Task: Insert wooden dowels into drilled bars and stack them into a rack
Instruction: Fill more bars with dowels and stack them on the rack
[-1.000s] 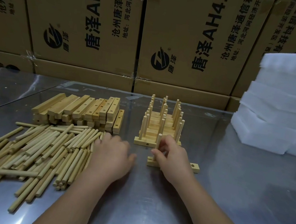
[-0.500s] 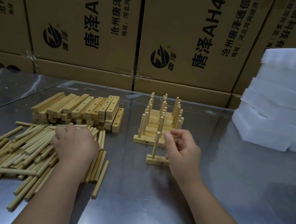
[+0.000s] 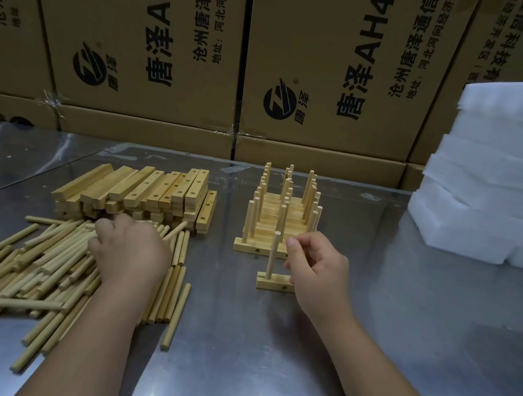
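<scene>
Just before the rack [image 3: 280, 219], a drilled bar [image 3: 272, 282] carries one standing dowel [image 3: 272, 253]; the right hand [image 3: 317, 268] hovers beside it, fingers loosely curled, empty. Left of the rack, the left hand [image 3: 129, 248] appears to grip a fresh dowel [image 3: 175, 231] over the loose pile [image 3: 37, 264]. Judged next: seat it upright in the bar.

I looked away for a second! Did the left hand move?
Yes. The left hand went left, away from the rack, onto the dowel pile.
</scene>
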